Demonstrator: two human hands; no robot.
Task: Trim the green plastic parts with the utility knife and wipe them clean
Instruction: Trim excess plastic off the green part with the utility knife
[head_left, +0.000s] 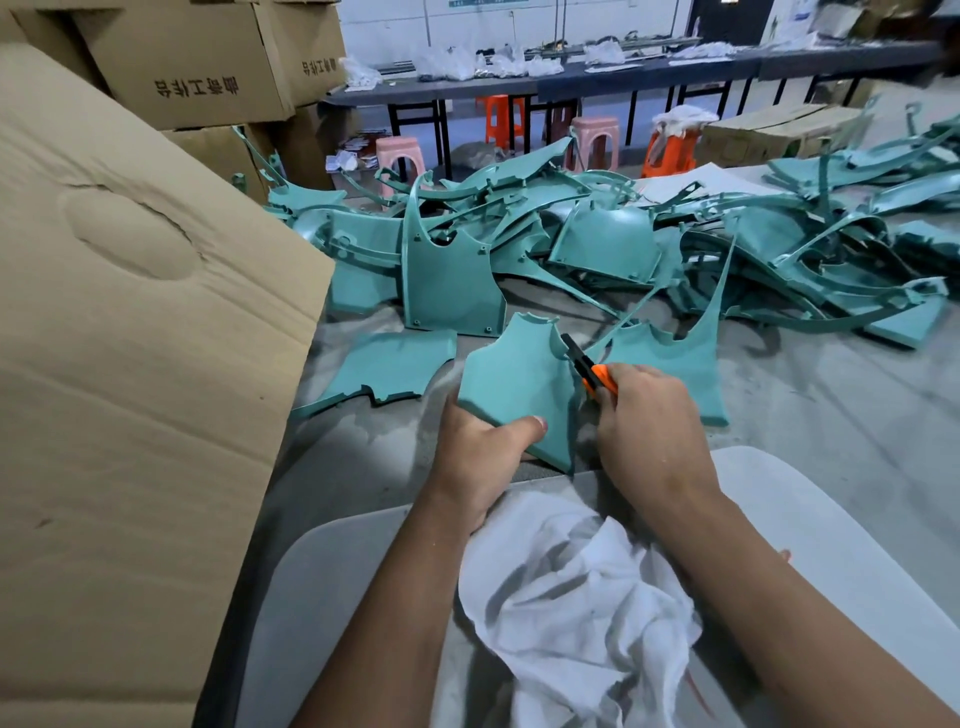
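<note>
White rag (576, 608), crumpled and soft, lies bunched in the lap between both forearms. Just above it the left hand (480, 457) grips a green part (519, 384), thumb pressed flat on its smooth matte face, fingers curled under the lower edge. It's a flat panel with a notched top and a curved right side, held tilted over the dusty grey bench (831, 415). Right hand (649, 421) is wrapped around an orange-and-black knife (589, 369), its tip touching the panel's right edge. Beside it lie two more flat panels, one on each side. Behind, a tangled pile (675, 244) of curved green strips and panels covers the bench. Cardboard box (130, 338) crowds the left; open bench shows to the right.
</note>
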